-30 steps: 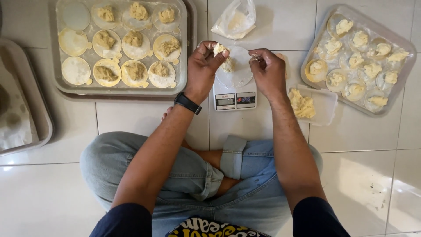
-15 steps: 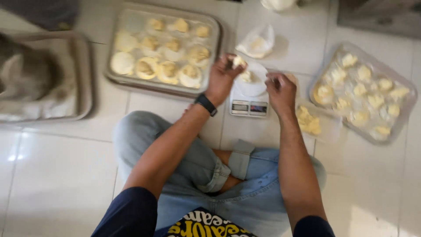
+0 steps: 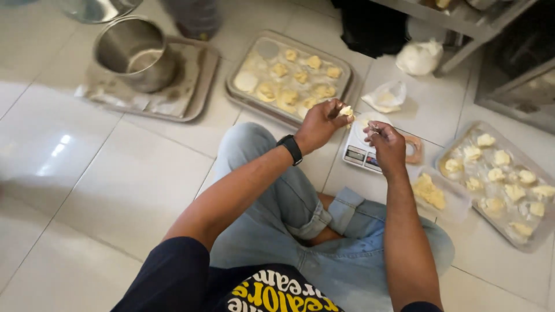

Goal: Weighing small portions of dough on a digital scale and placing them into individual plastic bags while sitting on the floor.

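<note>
I sit cross-legged on a white tiled floor. My left hand (image 3: 321,124), with a black watch on the wrist, pinches a small pale-yellow piece of dough (image 3: 346,110) above a small white kitchen scale (image 3: 361,151). My right hand (image 3: 386,145) hovers over the scale with its fingers curled, apparently around a small tool that I cannot make out. A metal tray (image 3: 240,95) just beyond my left hand holds several dough rounds topped with yellow filling. Another tray (image 3: 535,234) of yellow lumps lies to my right.
A clear plastic tub of yellow filling (image 3: 430,192) lies beside my right knee. A steel pot (image 3: 134,53) stands on a lined tray at the back left. A crumpled plastic bag (image 3: 386,96) and a white bag (image 3: 420,56) lie behind the scale, near a metal rack (image 3: 462,23).
The camera view swung left and pulled back, bringing the steel pot and more floor into view. Both hands stay over the scale, the left still pinching the dough piece.
</note>
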